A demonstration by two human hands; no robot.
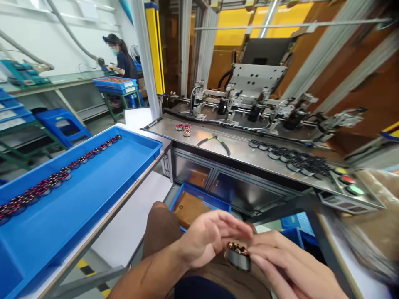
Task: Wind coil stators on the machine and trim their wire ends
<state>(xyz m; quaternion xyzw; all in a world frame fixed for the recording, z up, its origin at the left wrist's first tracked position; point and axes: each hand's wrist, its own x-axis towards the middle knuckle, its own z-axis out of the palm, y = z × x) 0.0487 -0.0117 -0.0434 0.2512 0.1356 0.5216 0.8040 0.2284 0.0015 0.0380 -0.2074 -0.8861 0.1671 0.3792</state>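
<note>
My right hand [280, 257] pinches a round metal part with copper windings [238, 256] at its right side, low in the view above my lap. Close behind and to the left of that part is my left hand [207, 236], its fingers stretched out and its palm turned toward the part. Whether the left fingers touch it cannot be made out. On the metal bench [199, 145] ahead lie a few red-topped wound parts [186, 130], a pair of pliers with dark handles [223, 145] and a pile of black-topped parts [293, 160] at the right.
A blue tray [93, 187] at the left holds a row of wound parts [54, 179]. Machine fixtures [255, 108] stand behind the bench, with a button panel [352, 182] at its right end. A blue bin [202, 195] sits below. A person [124, 58] works at the far left.
</note>
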